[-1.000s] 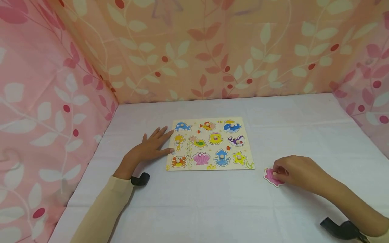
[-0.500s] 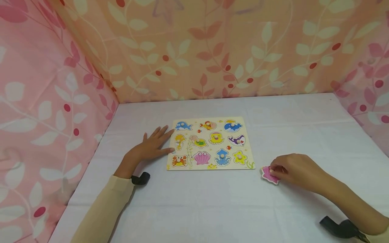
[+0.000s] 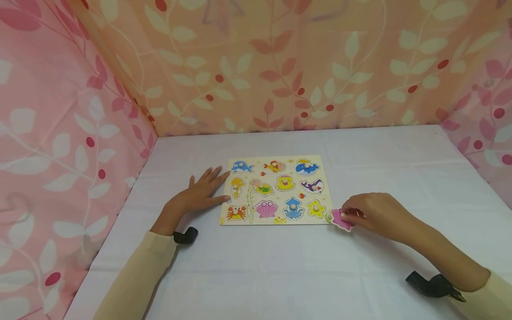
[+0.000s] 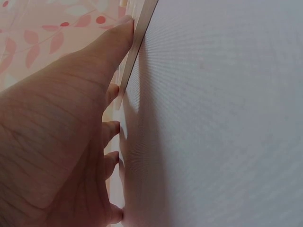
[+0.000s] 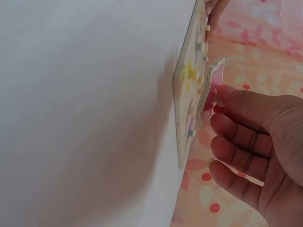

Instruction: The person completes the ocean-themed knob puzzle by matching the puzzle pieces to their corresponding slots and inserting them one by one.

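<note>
A wooden peg puzzle board (image 3: 260,222) with colourful sea animals lies flat on the white cloth. My left hand (image 3: 202,195) is spread at its left edge, thumb and fingertips touching the border; the left wrist view shows the thumb (image 4: 111,45) on the board's side. Between thumb and fingers, my right hand (image 3: 376,218) pinches a pink shell puzzle piece (image 3: 339,221) by its small knob (image 5: 218,98). In the head view the piece overlaps the board's lower right corner. It is held tilted above the board in the right wrist view, with the other fingers loosely curled.
Pieces with knobs sit in the board, among them a crab (image 3: 237,212), a squid (image 3: 294,213) and a yellow starfish (image 3: 316,209). A pink shell picture (image 3: 266,210) shows without a knob. Floral curtains (image 3: 256,66) stand behind and beside the white-covered table (image 3: 256,275).
My right hand has carried the pink shell piece leftward and away from me, from the cloth to the board's lower right corner. The left hand has stayed in place.
</note>
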### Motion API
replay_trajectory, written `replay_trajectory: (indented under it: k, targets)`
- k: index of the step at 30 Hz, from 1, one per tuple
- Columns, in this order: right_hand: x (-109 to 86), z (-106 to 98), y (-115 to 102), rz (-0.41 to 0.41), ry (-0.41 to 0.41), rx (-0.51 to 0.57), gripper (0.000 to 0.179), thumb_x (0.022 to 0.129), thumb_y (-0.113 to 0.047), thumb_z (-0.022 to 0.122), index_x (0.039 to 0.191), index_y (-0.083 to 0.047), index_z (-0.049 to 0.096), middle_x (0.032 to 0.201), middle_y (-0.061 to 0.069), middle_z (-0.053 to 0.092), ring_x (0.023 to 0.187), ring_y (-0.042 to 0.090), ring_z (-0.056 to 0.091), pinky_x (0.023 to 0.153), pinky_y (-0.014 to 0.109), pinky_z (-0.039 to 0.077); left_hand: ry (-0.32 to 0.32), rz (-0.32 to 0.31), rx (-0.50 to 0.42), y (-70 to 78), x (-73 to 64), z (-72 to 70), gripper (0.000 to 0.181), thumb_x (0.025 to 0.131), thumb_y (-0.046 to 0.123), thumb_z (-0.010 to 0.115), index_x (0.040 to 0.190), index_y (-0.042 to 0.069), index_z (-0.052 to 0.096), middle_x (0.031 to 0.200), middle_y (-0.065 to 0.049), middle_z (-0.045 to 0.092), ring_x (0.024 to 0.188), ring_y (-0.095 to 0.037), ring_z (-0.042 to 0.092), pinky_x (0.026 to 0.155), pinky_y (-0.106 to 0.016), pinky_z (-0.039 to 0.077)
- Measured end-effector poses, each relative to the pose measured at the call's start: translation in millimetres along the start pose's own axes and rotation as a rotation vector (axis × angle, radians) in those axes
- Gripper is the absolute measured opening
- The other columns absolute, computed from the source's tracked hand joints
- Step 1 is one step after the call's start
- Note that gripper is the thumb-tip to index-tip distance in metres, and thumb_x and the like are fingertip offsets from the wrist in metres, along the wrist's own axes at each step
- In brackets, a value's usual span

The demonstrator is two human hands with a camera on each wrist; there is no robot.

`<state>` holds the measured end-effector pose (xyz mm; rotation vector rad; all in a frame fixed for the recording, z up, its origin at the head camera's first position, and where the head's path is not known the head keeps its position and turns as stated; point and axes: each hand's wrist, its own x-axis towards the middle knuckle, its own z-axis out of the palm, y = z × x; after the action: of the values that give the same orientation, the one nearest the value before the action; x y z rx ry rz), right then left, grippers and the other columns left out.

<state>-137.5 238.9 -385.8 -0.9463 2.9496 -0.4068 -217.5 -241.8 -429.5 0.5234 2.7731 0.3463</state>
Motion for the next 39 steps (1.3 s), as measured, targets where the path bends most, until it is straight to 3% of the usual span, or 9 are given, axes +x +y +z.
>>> replay_trajectory:
  k: [15,23,30,39]
  targets:
    - [38.9,6,-21,-0.099,-0.017,0.016,0.021,0.081,-0.024,0.087,0.101,-0.018,0.080,0.090,-0.010,0.074,0.080,0.008,0.067,0.070,0.025,0.055,0.008,0.008,-0.015,-5.4,-2.3,10.6,0.090,0.093,0.071,0.053,0.164,0.032,0.016,0.171,-0.007,0.005,0.156,-0.038,-0.002,0.111,-0.077,-0.004]
    - [51.2,13,-33,-0.125,-0.048,0.035,0.020,0.084,-0.026,0.085,0.102,-0.019,0.080,0.089,-0.012,0.073,0.078,0.004,0.063,0.070,0.021,0.053,-0.003,0.013,-0.006,-8.0,-4.6,16.5,0.090,0.092,0.073,0.051,0.164,0.033,0.014,0.171,-0.007,0.004,0.156,-0.037,-0.002,0.111,-0.078,-0.003]
    - [66.3,8,-41,-0.163,-0.019,0.042,0.019,0.084,-0.025,0.085,0.101,-0.018,0.079,0.085,-0.012,0.071,0.075,0.004,0.060,0.067,0.021,0.051,0.028,0.025,0.005,-5.3,-1.4,6.9,0.091,0.091,0.076,0.050,0.164,0.035,0.014,0.171,-0.005,0.005,0.156,-0.036,-0.002,0.112,-0.077,-0.003]
    - [90.8,11,-58,-0.209,-0.034,0.058,0.014,0.086,-0.025,0.083,0.099,-0.019,0.079,0.088,-0.011,0.073,0.077,0.005,0.062,0.074,0.024,0.055,0.021,0.013,0.015,-5.3,0.9,5.4,0.091,0.090,0.077,0.050,0.164,0.036,0.014,0.171,-0.005,0.004,0.156,-0.035,-0.003,0.112,-0.077,-0.004]
